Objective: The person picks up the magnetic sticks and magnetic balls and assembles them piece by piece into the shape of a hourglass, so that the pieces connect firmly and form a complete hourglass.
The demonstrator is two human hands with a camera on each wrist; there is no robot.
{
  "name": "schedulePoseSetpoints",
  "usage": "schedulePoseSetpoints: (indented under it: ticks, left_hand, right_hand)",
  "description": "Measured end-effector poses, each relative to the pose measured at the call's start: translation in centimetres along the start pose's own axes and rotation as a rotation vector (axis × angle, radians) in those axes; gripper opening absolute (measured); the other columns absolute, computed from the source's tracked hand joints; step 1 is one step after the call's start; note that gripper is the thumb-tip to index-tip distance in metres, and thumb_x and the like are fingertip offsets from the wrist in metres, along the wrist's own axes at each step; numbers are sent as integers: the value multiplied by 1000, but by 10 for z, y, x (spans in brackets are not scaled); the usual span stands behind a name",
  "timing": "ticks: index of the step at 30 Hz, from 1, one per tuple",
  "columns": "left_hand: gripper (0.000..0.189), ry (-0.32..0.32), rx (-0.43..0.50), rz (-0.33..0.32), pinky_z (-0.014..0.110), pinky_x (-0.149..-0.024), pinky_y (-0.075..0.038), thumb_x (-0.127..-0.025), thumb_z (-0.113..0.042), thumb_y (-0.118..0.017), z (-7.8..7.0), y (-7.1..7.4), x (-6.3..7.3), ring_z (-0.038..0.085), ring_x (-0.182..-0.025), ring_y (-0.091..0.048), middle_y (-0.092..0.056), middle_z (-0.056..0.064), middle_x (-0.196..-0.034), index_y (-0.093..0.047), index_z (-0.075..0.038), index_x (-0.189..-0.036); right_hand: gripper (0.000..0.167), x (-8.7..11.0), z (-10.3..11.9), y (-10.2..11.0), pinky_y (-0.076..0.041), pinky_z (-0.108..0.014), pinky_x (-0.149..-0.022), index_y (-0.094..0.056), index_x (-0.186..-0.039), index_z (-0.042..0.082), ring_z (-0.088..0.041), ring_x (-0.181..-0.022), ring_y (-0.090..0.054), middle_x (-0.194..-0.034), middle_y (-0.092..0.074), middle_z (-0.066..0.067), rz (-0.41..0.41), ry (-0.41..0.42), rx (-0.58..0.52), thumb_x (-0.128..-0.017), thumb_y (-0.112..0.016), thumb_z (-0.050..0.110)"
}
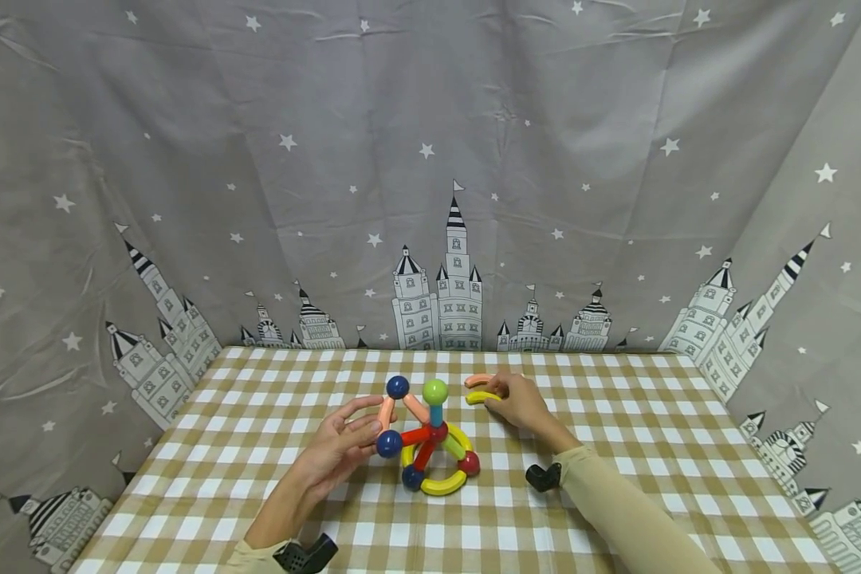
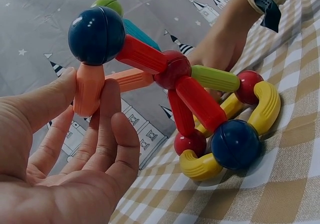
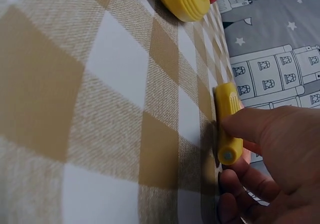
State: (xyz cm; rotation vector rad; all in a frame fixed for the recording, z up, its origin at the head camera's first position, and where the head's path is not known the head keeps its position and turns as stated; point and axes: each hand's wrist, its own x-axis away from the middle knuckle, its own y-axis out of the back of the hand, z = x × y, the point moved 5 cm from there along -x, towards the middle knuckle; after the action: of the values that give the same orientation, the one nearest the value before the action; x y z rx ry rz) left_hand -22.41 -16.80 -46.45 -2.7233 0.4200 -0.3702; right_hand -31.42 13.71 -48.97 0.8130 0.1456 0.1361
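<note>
A magnetic ball-and-rod structure has a yellow curved-rod ring (image 1: 445, 485) as its base. Over the ring sits a red ball (image 1: 438, 432), from which a blue rod rises to a green ball (image 1: 435, 391). At its left side, my left hand (image 1: 337, 450) pinches a peach rod (image 2: 90, 91) between thumb and fingers, below a dark blue ball (image 2: 96, 35). Right of the structure, my right hand (image 1: 522, 401) pinches a yellow curved rod (image 3: 229, 103) at the tablecloth, thumb on its near face. Just beyond lies a peach curved rod (image 1: 478, 380), partly hidden by the fingers.
A brown-and-white checked cloth (image 1: 617, 446) covers the table. Behind it hangs a grey curtain (image 1: 430, 96) printed with stars and castles. Black devices are strapped at both wrists, over beige sleeves (image 1: 617, 502).
</note>
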Motion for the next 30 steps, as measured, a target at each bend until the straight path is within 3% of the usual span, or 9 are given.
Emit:
schedulePoseSetpoints:
  ticks: [9, 15, 23, 30]
  left_hand:
    - [47, -11, -24, -11, 37, -95, -55, -100, -4, -65, -4, 1, -3, 28, -120, -65, -61, 23, -138, -47, -8, -143]
    - [47, -11, -23, -2, 37, -96, -54, -100, -4, -64, -5, -1, -3, 32, -128, -60, -59, 23, -140, -47, -8, -144]
    - [47, -8, -13, -23, 36, -95, -55, -99, -3, -66, -4, 0, 0, 31, -126, -62, -63, 20, -135, -48, -8, -142]
    - [44, -7, -6, -6, 37, -95, -54, -100, -3, -64, -1, 0, 1, 32, -126, -61, -63, 22, -135, -49, -8, -141]
  right_hand:
    - [12, 12, -1, 7, -47, -30, -66, -67, -90, 11, -14, -73, -54, -82, -62, 1, 53, -23, -19, -88, -79, 10]
    - [18, 18, 2, 17, -44, -31, -65, -65, -88, 8, -13, -69, -52, -76, -60, -1, 37, 70, 61, -81, -81, 6]
    - [30, 14, 11, 13, -43, -30, -62, -71, -116, 6, -15, -70, -52, -84, -63, -1, 193, 57, 79, -88, -80, 12]
    - [16, 10, 11, 8, -45, -29, -64, -76, -105, 12, -15, -73, -54, -91, -68, 2, 239, -7, 149, -89, -80, 10]
